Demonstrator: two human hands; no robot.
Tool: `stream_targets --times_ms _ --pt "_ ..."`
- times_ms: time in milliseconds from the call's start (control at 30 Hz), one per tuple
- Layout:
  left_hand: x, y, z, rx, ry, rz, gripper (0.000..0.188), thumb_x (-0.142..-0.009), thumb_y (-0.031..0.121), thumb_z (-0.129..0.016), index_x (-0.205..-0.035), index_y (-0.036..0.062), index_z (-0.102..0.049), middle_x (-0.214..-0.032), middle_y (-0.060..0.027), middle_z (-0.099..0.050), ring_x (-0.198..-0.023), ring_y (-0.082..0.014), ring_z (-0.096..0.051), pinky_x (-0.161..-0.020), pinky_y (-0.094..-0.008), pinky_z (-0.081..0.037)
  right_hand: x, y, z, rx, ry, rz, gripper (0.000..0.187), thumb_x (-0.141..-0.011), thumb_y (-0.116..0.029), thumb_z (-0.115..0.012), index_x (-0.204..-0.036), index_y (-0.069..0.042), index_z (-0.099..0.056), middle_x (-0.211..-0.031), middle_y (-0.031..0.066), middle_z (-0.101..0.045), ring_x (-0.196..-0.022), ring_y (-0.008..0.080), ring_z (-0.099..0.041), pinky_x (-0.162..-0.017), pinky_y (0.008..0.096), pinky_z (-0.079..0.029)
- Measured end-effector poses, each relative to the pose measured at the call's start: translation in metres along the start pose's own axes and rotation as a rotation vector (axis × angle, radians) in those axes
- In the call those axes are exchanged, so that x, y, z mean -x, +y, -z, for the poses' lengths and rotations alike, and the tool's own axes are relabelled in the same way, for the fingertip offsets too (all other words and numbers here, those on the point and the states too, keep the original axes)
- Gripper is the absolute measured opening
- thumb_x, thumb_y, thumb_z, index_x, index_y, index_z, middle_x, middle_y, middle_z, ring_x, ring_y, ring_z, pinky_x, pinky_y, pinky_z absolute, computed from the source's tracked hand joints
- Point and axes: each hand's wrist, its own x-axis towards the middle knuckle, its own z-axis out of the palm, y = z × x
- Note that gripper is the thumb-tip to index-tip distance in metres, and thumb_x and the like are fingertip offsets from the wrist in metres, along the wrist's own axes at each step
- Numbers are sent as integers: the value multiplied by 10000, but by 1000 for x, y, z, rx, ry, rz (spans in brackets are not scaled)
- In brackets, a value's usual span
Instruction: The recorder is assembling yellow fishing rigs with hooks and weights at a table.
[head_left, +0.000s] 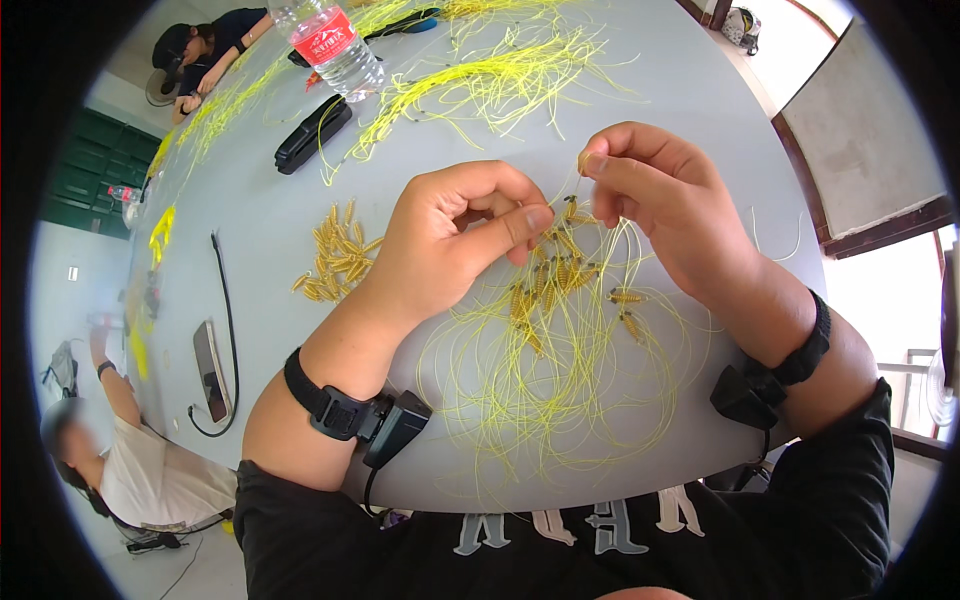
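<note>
Both hands are raised over the near middle of the table. My left hand is closed, thumb against forefinger, on a thin yellow line; its fingertips hide most of the pinched spot. My right hand pinches a fine strand between thumb and forefinger, slightly higher and farther away. Just under the fingertips lies a bunch of gold coiled-wire springs with dark ends. Yellow-green lines spread from them in loose loops toward me. Left of my left hand is a pile of loose gold springs, with no lines visible on them.
Beyond my hands lie a bundle of yellow-green line, a black case and a water bottle. A phone and black cable are at left. Two other people sit around the table. Black devices are strapped to my wrists.
</note>
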Motion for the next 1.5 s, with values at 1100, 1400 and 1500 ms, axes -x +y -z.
stream_targets --times_ms 1100,1400,1500 --pt "-2 -1 -1 170 55 -28 112 -872 86 -677 -920 -15 -672 -861 -101 -698 -831 -174 -677 -784 -291 -534 7 -6 -9 215 -82 48 150 -883 -125 -634 -953 6 -652 -797 -2 -615 -711 42 -539 -639 193 -429" --pt "-1 -2 -3 186 30 -2 104 -864 31 -660 -937 -39 -683 -791 -66 -682 -732 -102 -633 -692 -223 -503 6 -6 -7 169 -47 -55 159 -875 -169 -592 -876 -15 -633 -706 -19 -545 -657 63 -498 -612 223 -408" --pt "1 2 0 151 37 24 91 -848 29 -661 -910 -34 -684 -771 -44 -669 -688 -75 -600 -632 -196 -464 7 -9 -9 156 -23 -70 130 -879 -133 -555 -880 -14 -606 -716 0 -533 -661 84 -493 -621 235 -398"
